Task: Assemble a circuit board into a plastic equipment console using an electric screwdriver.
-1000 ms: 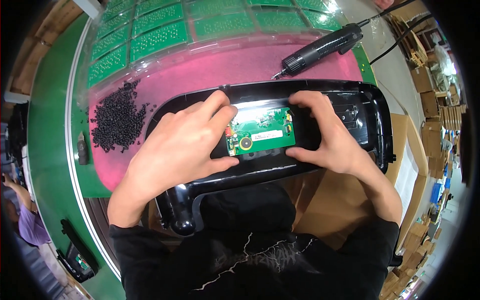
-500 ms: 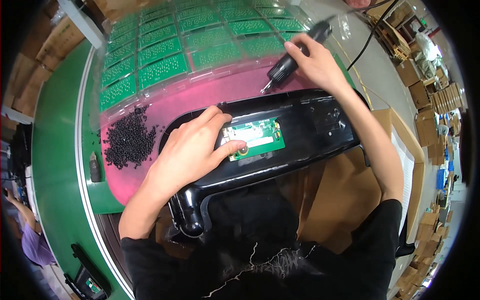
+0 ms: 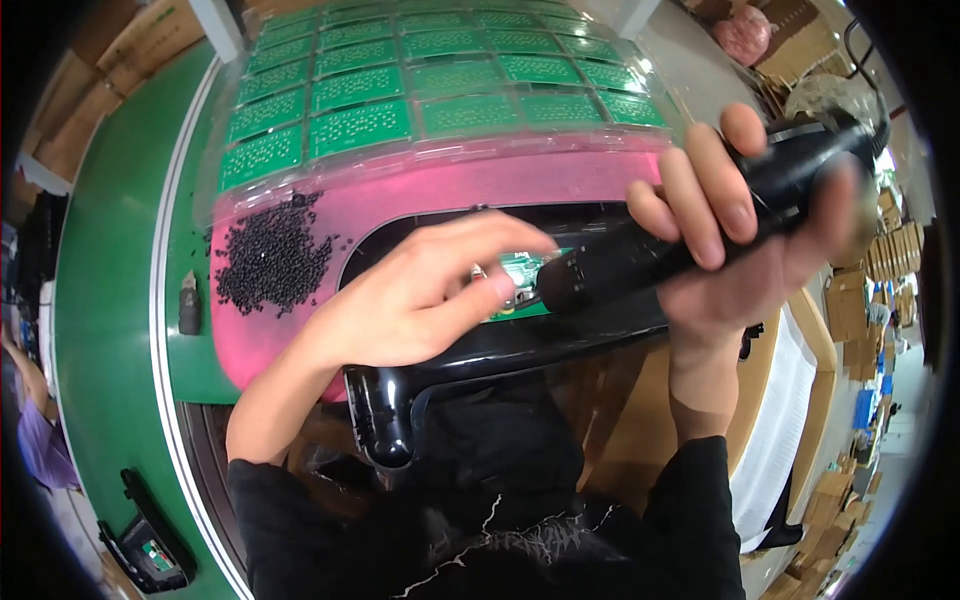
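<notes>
My right hand (image 3: pixel 735 240) is wrapped round a black electric screwdriver (image 3: pixel 610 268), held almost level with its front end pointing left. Over the left part of a black plastic housing (image 3: pixel 510 348) is my left hand (image 3: pixel 410 290), thumb and forefinger apart around the screwdriver's front end. A small shiny metal piece shows between those fingers; I cannot tell whether it is the bit or a screw. Partly hidden beneath them, a green circuit board (image 3: pixel 530 311) lies in the housing. The housing rests across my lap and the table edge.
A heap of small black screws (image 3: pixel 272 255) lies on the pink mat (image 3: pixel 440 180). Clear trays of green circuit boards (image 3: pixel 360 122) stand behind. A small dark tool (image 3: pixel 190 305) and another black housing (image 3: pixel 150 545) sit at left. An open cardboard box (image 3: pixel 815 400) stands at right.
My right hand has brought the screwdriver from the housing's far edge toward me, turning it level toward my left hand. The left hand has lifted off the board, its thumb and forefinger now near the tool.
</notes>
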Demonstrator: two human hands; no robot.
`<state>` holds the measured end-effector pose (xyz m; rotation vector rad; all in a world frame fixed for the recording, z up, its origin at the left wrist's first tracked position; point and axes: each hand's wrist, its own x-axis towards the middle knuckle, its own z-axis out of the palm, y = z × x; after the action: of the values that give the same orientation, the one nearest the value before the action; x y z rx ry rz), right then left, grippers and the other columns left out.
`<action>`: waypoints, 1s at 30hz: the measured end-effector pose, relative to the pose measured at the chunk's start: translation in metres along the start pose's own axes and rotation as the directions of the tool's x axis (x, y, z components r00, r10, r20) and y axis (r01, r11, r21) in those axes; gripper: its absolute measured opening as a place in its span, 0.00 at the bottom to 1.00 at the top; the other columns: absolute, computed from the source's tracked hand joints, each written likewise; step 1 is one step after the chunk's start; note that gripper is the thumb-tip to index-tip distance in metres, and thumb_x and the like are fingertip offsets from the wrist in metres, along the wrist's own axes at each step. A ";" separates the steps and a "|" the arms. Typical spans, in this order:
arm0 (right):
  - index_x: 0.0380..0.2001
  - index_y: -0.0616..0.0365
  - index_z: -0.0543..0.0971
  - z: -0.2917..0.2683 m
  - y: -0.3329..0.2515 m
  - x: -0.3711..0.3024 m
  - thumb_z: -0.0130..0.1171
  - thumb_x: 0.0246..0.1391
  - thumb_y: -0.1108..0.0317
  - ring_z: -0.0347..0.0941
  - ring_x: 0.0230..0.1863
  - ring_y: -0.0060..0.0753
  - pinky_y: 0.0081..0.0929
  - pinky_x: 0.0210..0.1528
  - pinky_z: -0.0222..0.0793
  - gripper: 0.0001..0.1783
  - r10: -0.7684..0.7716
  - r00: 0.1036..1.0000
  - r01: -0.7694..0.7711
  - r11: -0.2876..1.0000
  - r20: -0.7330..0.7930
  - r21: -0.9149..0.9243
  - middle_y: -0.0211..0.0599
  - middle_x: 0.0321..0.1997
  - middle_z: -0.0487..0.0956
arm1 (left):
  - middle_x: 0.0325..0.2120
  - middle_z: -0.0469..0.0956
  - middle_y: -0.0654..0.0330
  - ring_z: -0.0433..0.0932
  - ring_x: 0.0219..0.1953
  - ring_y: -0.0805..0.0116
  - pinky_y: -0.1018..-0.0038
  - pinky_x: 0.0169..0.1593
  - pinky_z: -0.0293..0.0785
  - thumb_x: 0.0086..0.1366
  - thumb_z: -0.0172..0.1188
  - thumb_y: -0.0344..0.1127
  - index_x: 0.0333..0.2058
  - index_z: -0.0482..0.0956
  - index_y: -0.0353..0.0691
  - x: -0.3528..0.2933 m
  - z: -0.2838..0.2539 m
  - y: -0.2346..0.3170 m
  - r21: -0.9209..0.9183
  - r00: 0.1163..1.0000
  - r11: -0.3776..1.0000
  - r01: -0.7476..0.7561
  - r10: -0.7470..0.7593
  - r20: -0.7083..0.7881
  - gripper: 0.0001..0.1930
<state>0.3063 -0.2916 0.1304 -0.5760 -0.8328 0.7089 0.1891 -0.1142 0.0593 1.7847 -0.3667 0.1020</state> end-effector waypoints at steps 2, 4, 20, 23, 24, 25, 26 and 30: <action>0.35 0.54 0.65 0.000 0.002 -0.004 0.52 0.52 0.42 0.61 0.17 0.16 0.21 0.30 0.59 0.25 0.003 0.997 -0.007 0.999 0.083 0.051 0.22 0.19 0.66 | 0.40 0.74 0.54 0.75 0.32 0.71 0.78 0.27 0.70 0.61 0.54 0.29 0.44 0.73 0.33 -0.003 -0.002 0.000 -0.227 0.970 0.960 0.163 -0.114 0.215 0.13; 0.33 0.53 0.66 0.003 0.003 -0.006 0.54 0.51 0.45 0.62 0.15 0.17 0.22 0.28 0.60 0.23 -0.042 0.997 0.036 0.996 0.070 0.082 0.23 0.18 0.66 | 0.37 0.74 0.54 0.75 0.31 0.69 0.78 0.26 0.70 0.59 0.58 0.31 0.40 0.74 0.33 -0.004 -0.004 -0.008 -0.146 0.974 0.986 0.080 -0.046 0.224 0.12; 0.33 0.53 0.65 0.011 -0.001 -0.022 0.56 0.50 0.45 0.64 0.15 0.17 0.22 0.29 0.63 0.23 -0.030 0.998 0.023 0.993 -0.059 -0.117 0.22 0.17 0.67 | 0.23 0.74 0.61 0.74 0.21 0.63 0.73 0.20 0.69 0.43 0.66 0.27 0.25 0.75 0.37 -0.002 0.004 -0.006 0.619 0.908 0.678 -0.396 0.388 0.157 0.10; 0.32 0.53 0.64 0.014 -0.005 -0.025 0.57 0.48 0.48 0.63 0.15 0.16 0.20 0.27 0.61 0.22 -0.185 0.978 0.173 0.977 -0.093 -0.123 0.23 0.18 0.67 | 0.22 0.75 0.59 0.75 0.21 0.65 0.75 0.21 0.70 0.45 0.64 0.23 0.24 0.76 0.35 -0.001 0.004 -0.006 0.566 0.905 0.765 -0.306 0.418 -0.075 0.07; 0.32 0.54 0.65 0.018 -0.006 -0.028 0.58 0.46 0.50 0.64 0.15 0.16 0.19 0.26 0.61 0.21 -0.248 0.963 0.233 0.963 -0.104 -0.131 0.23 0.17 0.67 | 0.23 0.75 0.57 0.75 0.21 0.66 0.75 0.22 0.71 0.45 0.63 0.22 0.24 0.76 0.34 0.000 0.001 -0.008 0.490 0.889 0.818 -0.301 0.427 -0.166 0.06; 0.32 0.54 0.65 0.020 -0.008 -0.031 0.59 0.45 0.51 0.64 0.15 0.16 0.19 0.26 0.61 0.21 -0.314 0.943 0.295 0.942 -0.110 -0.161 0.23 0.17 0.67 | 0.24 0.77 0.55 0.76 0.23 0.68 0.77 0.25 0.71 0.47 0.62 0.20 0.25 0.77 0.31 0.001 0.000 -0.005 0.380 0.902 0.888 -0.258 0.363 -0.236 0.04; 0.32 0.54 0.65 0.020 -0.012 -0.034 0.60 0.43 0.53 0.64 0.15 0.16 0.18 0.26 0.61 0.21 -0.380 0.918 0.356 0.915 -0.113 -0.189 0.22 0.17 0.67 | 0.24 0.77 0.55 0.76 0.23 0.68 0.77 0.25 0.71 0.47 0.62 0.20 0.25 0.77 0.31 0.001 0.000 -0.006 0.381 0.902 0.889 -0.256 0.361 -0.237 0.04; 0.29 0.52 0.65 0.024 -0.008 -0.038 0.64 0.37 0.58 0.63 0.12 0.12 0.14 0.25 0.62 0.20 -0.523 0.848 0.502 0.845 -0.088 -0.187 0.18 0.14 0.68 | 0.24 0.79 0.55 0.77 0.24 0.68 0.77 0.27 0.72 0.49 0.62 0.20 0.27 0.80 0.30 0.002 0.003 -0.009 0.145 0.967 0.972 -0.185 0.207 -0.151 0.04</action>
<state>0.2717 -0.3207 0.1320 -0.5031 -0.8711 0.1071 0.1935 -0.1158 0.0509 1.8495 -0.4239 0.4210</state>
